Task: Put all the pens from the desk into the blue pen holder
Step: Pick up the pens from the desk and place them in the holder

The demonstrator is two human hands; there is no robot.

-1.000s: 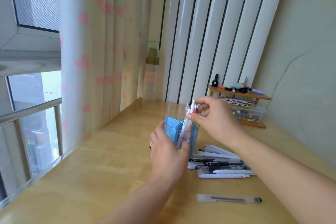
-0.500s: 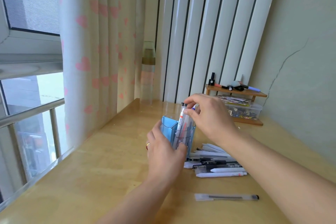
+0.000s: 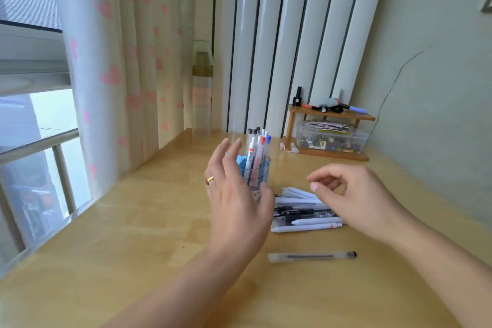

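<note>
Both hands [image 3: 239, 194] [image 3: 354, 200] hold nothing (fingers loose) beside the blue pen holder [image 3: 262, 168].

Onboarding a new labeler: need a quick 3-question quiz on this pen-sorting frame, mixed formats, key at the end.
1. True or false: the right hand is holding a pen.
2. Multiple choice: where does the clear pen with the black cap lie? A) inside the blue pen holder B) alone on the desk, nearer the camera than the pile of pens C) on the small wooden shelf
3. Fill in: the left hand, fingers straight, wears a ____ on one finger.

Key: 1 false, its fingers are loosely curled over the pile and hold nothing; 2 B; 3 ring.
</note>
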